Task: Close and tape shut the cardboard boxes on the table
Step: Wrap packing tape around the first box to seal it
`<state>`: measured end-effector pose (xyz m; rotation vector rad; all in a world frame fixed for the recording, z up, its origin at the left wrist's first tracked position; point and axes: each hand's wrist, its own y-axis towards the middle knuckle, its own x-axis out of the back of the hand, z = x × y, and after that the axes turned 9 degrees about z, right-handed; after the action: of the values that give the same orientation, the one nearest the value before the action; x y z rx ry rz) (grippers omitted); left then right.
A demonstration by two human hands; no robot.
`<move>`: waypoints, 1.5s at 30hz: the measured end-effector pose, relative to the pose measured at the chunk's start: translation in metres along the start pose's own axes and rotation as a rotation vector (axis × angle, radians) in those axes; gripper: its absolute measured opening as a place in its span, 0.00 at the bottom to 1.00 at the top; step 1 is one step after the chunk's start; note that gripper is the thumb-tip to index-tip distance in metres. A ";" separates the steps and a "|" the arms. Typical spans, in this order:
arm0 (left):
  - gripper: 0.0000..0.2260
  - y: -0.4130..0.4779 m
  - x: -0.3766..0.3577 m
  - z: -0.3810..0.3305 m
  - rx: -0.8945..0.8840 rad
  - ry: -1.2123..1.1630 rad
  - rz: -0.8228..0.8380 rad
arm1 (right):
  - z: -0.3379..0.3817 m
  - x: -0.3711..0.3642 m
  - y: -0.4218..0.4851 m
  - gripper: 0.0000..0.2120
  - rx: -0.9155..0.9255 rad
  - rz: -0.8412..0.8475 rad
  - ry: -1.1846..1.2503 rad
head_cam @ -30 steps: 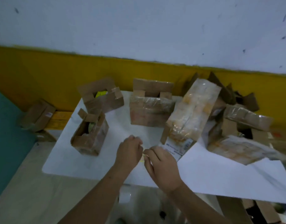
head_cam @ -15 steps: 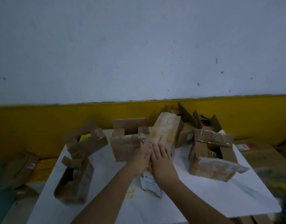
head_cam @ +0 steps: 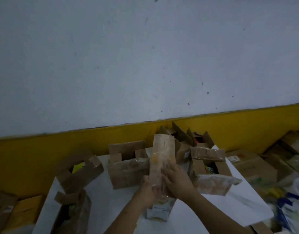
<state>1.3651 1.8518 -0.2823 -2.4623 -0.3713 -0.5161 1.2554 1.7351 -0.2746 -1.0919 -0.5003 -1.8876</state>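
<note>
Pale grey wall (head_cam: pixel 145 65) with a yellow band (head_cam: pixel 43 146) along its base, white tabletop (head_cam: pixel 238 200) in front of it, frame tilted and motion-blurred. Both grips are on the tall taped box (head_cam: pixel 162 157), which stands on end on the tabletop directly between them, its top rising well above them and a white label (head_cam: pixel 158 211) on its face below them. Left grip (head_cam: pixel 146 191): fingers curled round the box's left edge, grasping it. Right grip (head_cam: pixel 176 182): wrapped over the right edge with fingers laid across the front face, also grasping it. Box surface looks glossy with clear tape. Just left of the left grip, touching or nearly touching the tall box, sits an open box (head_cam: pixel 128 171) with its flaps standing up. Further left of that is a second open box (head_cam: pixel 77 174) with something yellow-green inside. Left of the left grip and nearer the person is a third open box (head_cam: pixel 74 213), flaps loose. Just right of the right grip is a fourth open box (head_cam: pixel 211 168), rear flap up and tape-wrapped, front flap folded outward over the tabletop. Beyond the grips, behind the tall box, is a cluster of open boxes (head_cam: pixel 180 142) against the yellow band. Off the tabletop, cartons (head_cam: pixel 251 168) lie well right of the right grip, and more cartons (head_cam: pixel 23 210) lie far left of the left grip. Blue-and-white clutter (head_cam: pixel 289 208) at the far right is too blurred to identify.
</note>
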 end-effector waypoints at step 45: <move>0.36 0.221 0.082 -0.080 -0.012 -0.193 -0.269 | -0.073 0.016 0.224 0.50 -0.522 0.091 0.581</move>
<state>1.4981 1.6420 -0.2945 -2.4941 -0.7876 -0.3893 1.4043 1.5570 -0.3176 -0.7920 0.3833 -2.1855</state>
